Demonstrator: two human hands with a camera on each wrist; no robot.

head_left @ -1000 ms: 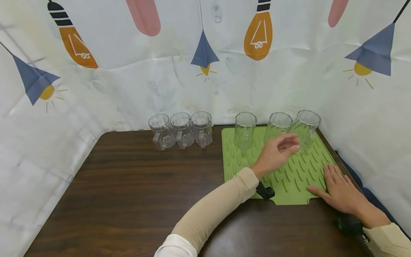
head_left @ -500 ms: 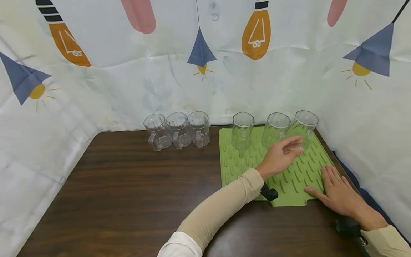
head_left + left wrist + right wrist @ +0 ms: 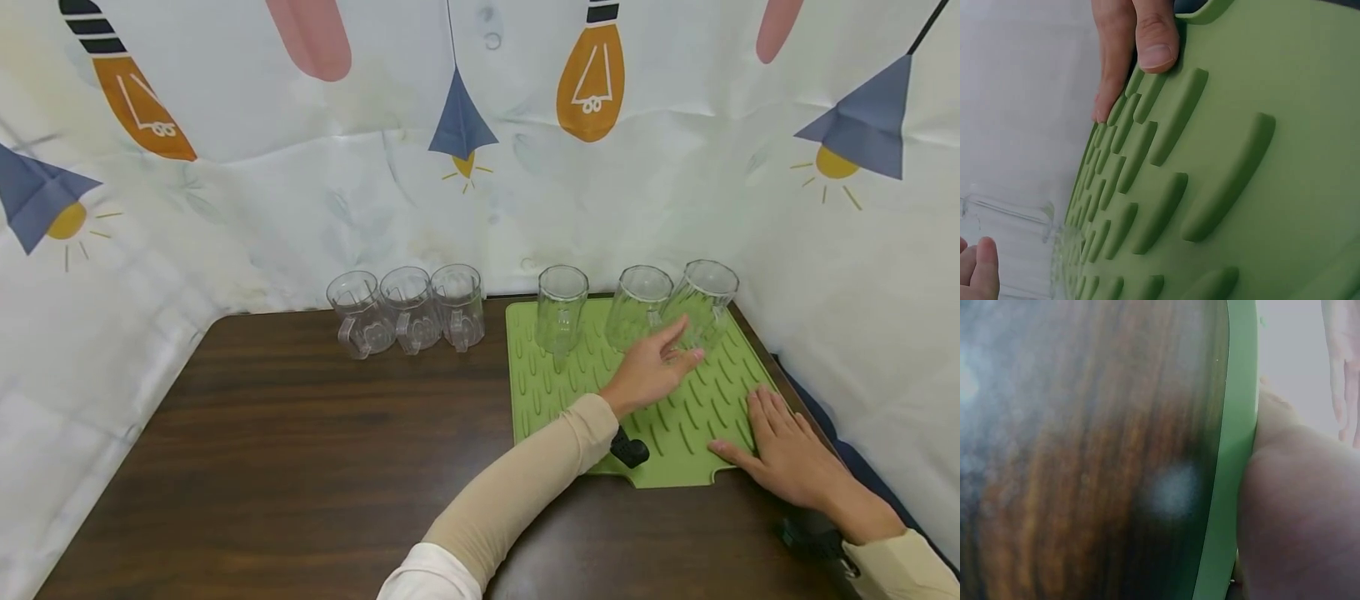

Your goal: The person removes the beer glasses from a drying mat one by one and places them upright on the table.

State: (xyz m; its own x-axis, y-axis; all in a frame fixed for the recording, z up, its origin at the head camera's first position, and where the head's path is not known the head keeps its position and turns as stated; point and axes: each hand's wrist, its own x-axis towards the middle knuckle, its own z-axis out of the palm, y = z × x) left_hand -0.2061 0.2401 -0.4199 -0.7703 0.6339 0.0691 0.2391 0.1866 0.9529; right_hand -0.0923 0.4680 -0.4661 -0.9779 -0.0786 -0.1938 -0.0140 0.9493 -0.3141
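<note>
In the head view, my left hand (image 3: 651, 368) hovers over the green ridged mat (image 3: 536, 392), near the handle of the rightmost clear glass mug (image 3: 708, 292). Its thumb and index finger are spread apart and hold nothing. The left wrist view shows its fingertips (image 3: 985, 265) beside a clear glass mug (image 3: 1007, 209), with a gap visible. My right hand (image 3: 798, 454) lies flat on the mat's right edge, fingers straight, thumb out to the side. Two more glass mugs, a left one (image 3: 561, 304) and a middle one (image 3: 639, 304), stand along the back of the mat.
Three clear mugs, among them the leftmost (image 3: 363, 321), stand close together at the back of the dark wooden table (image 3: 300, 467), handles toward me. A white patterned cloth (image 3: 300, 208) hangs behind and at both sides. A dark blue strip (image 3: 862, 450) shows beyond the table's right edge.
My left hand has shifted slightly right over the mat, and its thumb and index finger have spread apart. The right hand stays on the mat's edge. The head view has turned a little rightward.
</note>
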